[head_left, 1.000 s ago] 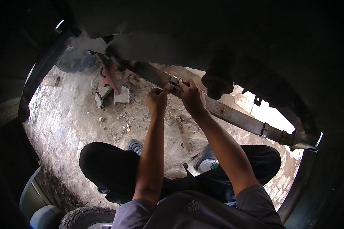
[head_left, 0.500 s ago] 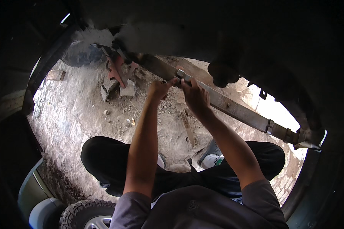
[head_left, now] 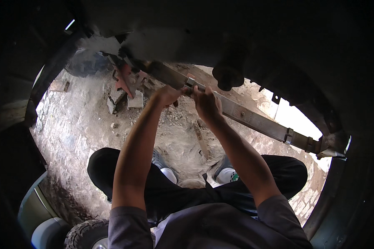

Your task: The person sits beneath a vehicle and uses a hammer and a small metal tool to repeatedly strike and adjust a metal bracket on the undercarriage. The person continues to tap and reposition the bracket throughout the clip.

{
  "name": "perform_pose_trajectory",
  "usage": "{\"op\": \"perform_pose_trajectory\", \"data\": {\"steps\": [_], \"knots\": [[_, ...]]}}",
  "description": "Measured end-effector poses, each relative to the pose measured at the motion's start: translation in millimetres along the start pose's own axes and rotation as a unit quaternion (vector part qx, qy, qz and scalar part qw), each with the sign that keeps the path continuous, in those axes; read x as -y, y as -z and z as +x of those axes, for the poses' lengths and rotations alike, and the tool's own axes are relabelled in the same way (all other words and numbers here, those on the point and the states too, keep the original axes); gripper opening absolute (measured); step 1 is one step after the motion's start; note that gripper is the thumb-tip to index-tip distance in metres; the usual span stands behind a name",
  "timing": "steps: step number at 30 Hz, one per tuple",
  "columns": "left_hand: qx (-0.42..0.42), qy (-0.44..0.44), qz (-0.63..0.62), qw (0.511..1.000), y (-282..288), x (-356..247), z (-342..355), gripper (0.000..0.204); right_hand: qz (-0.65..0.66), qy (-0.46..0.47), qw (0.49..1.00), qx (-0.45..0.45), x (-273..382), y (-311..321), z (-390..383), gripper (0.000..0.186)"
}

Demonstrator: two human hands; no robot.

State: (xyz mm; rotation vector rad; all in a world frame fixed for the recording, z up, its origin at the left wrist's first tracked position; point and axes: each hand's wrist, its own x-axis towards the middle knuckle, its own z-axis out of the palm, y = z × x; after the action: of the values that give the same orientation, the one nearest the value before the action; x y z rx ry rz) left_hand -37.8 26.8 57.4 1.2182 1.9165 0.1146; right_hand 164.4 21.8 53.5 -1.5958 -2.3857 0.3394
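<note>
Right by the fingertips, a small metal clamp [head_left: 190, 82] sits on a long, slanting metal bar [head_left: 253, 118]. Left hand [head_left: 167, 96] and right hand [head_left: 206, 103] both curl in close there, though I cannot tell whether either grips anything. Farther out are a red metal piece [head_left: 122, 81], a pale block [head_left: 135, 100] and a treaded tyre [head_left: 82, 233].

Clip [head_left: 190, 81] sits on the leaf spring [head_left: 253, 119], ahead of and between left hand [head_left: 167, 96] and right hand [head_left: 207, 101]
The leaf spring runs on rightward past the right hand; a block [head_left: 135, 101] lies left of the left hand, a wheel [head_left: 85, 232] well behind
</note>
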Motion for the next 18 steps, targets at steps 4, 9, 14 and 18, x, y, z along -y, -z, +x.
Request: {"op": "perform_pose_trajectory", "data": {"steps": [4,9,14,18], "knots": [[0.089,-0.021,-0.017,0.996,5.1,-13.6,-20.8,0.098,0.025,-0.003,0.999,0.040,5.3,22.5,-28.5,0.034],[0.099,-0.012,-0.046,0.994,-10.7,9.6,-7.7,0.107,0.111,-0.049,0.992,0.043,3.4,29.0,0.8,0.033],[0.082,-0.034,-0.075,0.993,-16.1,18.2,-5.7,0.111,0.216,0.017,0.975,-0.047,-10.5,14.1,-16.7,0.036],[0.024,-0.090,-0.129,0.987,-32.8,25.7,4.1,0.104,0.305,-0.005,0.949,-0.078,-19.8,-7.1,-58.2,0.031]]}}
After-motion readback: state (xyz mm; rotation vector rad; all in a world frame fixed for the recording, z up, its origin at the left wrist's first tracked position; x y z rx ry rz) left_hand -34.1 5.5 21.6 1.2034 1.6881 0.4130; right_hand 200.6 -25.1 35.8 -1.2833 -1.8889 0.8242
